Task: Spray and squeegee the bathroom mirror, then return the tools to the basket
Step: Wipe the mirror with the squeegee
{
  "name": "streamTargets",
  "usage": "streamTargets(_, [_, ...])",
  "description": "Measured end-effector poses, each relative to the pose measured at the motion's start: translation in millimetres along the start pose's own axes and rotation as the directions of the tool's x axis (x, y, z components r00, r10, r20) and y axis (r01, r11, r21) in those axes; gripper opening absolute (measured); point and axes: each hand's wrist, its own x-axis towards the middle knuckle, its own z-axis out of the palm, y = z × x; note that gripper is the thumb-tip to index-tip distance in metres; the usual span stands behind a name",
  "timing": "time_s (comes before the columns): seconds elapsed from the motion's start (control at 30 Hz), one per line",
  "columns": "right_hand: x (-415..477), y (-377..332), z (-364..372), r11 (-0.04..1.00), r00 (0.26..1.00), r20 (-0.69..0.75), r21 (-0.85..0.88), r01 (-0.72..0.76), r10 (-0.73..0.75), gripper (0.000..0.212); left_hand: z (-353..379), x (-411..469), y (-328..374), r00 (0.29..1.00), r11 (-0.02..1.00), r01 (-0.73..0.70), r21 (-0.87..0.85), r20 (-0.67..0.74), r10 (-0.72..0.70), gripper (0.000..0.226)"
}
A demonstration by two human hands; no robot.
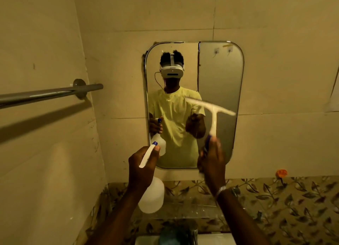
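A rounded mirror point(220, 90) is fixed to a tiled wall point(128, 20), and everything here is placed relative to it. A white spray bottle point(151, 197) is held below and just left of the mirror's lower left corner, its blue-tipped nozzle point(155, 143) raised to the mirror's bottom edge and pointed at the glass. The left hand point(142, 166) is clenched around the bottle's neck and trigger, with the fingers point(157, 149) curled over the spray head. A white squeegee point(212, 112) is held up in front of the mirror's lower right part, its blade tilted, the left end higher than the right; whether the blade touches the glass cannot be told, since it is blurred. The right hand point(212, 158) is closed on the squeegee's handle near the mirror's bottom edge. A metal watch point(222, 188) is worn on the right wrist. A person in a yellow shirt and a white headset is reflected in the mirror, along with both tools. A metal rail point(45, 95) is mounted well left of the mirror. A leaf-patterned tile band point(275, 199) runs below the mirror, and a tap point(194, 233) is seen beneath it.
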Motion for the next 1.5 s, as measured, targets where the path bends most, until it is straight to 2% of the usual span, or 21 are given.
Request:
streamTargets(0.1, [54, -63, 34, 0.978, 0.990, -0.012, 0.155, 0.140, -0.139, 0.032, -10, 10, 4, 0.999, 0.999, -0.037, -0.002, -0.010, 0.037, 0.021])
streamTargets(0.2, [92, -110, 76, 0.931, 0.981, 0.031, 0.323, 0.170, -0.190, 0.046, -19, 21, 4, 0.996, 0.997, -0.082, 0.002, -0.021, 0.082, 0.040])
streamTargets(0.27, [103, -124, 105, 0.944, 0.981, 0.016, 0.274, 0.184, -0.195, 0.051, -24, 26, 1, 0.994, 0.995, -0.101, 0.017, -0.028, 0.102, 0.045])
streamTargets(0.37, [96, -122, 148, 0.975, 0.980, 0.074, 0.138, 0.173, -0.184, 0.045, -31, 29, -3, 0.992, 0.993, -0.110, 0.040, -0.050, 0.112, 0.034])
streamTargets(0.5, [59, -70, 168, 0.970, 0.964, 0.106, 0.015, 0.245, -0.245, 0.040, -34, 27, -8, 0.993, 0.995, -0.099, 0.032, -0.057, 0.100, 0.030])
streamTargets(0.63, [9, 28, 135, 0.977, 0.971, 0.149, -0.075, 0.198, -0.186, 0.020, -37, 23, -15, 0.995, 0.996, -0.075, 0.053, -0.063, 0.078, 0.039])
streamTargets(0.73, [-26, 95, 93, 0.972, 0.977, 0.170, -0.174, 0.157, -0.128, 0.032, -37, 20, -19, 0.996, 0.995, -0.072, 0.074, -0.052, 0.076, 0.039])
streamTargets(0.87, [-72, 167, 39, 0.934, 0.985, 0.162, -0.357, -0.002, 0.064, 0.046, -36, 16, -21, 0.996, 0.995, -0.079, 0.066, -0.032, 0.082, 0.041])
streamTargets(0.97, [-97, 203, -3, 0.886, 0.971, 0.067, -0.428, -0.180, 0.230, 0.031, -34, 14, -21, 0.998, 0.996, -0.064, 0.061, -0.021, 0.066, 0.039])
streamTargets(1.03, [-103, 209, -30, 0.850, 0.967, 0.001, -0.476, -0.223, 0.254, 0.029, -34, 13, -19, 0.998, 0.997, -0.056, 0.050, -0.014, 0.057, 0.042])
streamTargets(1.13, [-90, 160, -45, 0.876, 0.986, 0.080, -0.473, -0.093, 0.147, 0.045, -31, 12, -15, 0.998, 0.997, -0.065, 0.047, -0.014, 0.066, 0.048])
streamTargets(1.2, [-61, 104, -36, 0.903, 0.985, 0.173, -0.423, 0.080, -0.006, 0.037, -28, 14, -12, 0.996, 0.993, -0.091, 0.069, -0.011, 0.092, 0.043])
streamTargets(1.27, [-17, 43, -20, 0.872, 0.952, 0.236, -0.403, 0.277, -0.193, 0.025, -24, 16, -7, 0.993, 0.991, -0.114, 0.072, -0.009, 0.115, 0.040])
streamTargets(1.33, [33, -20, 5, 0.781, 0.888, 0.315, -0.436, 0.448, -0.334, 0.026, -20, 17, -2, 0.991, 0.988, -0.135, 0.068, -0.004, 0.136, 0.037])
streamTargets(1.37, [56, -49, 20, 0.723, 0.853, 0.359, -0.461, 0.515, -0.379, 0.034, -18, 18, 0, 0.990, 0.989, -0.138, 0.060, -0.002, 0.138, 0.037])
streamTargets(1.5, [120, -144, 79, 0.472, 0.702, 0.552, -0.520, 0.712, -0.451, 0.054, -11, 21, 6, 0.994, 0.994, -0.109, 0.003, -0.025, 0.110, 0.031])
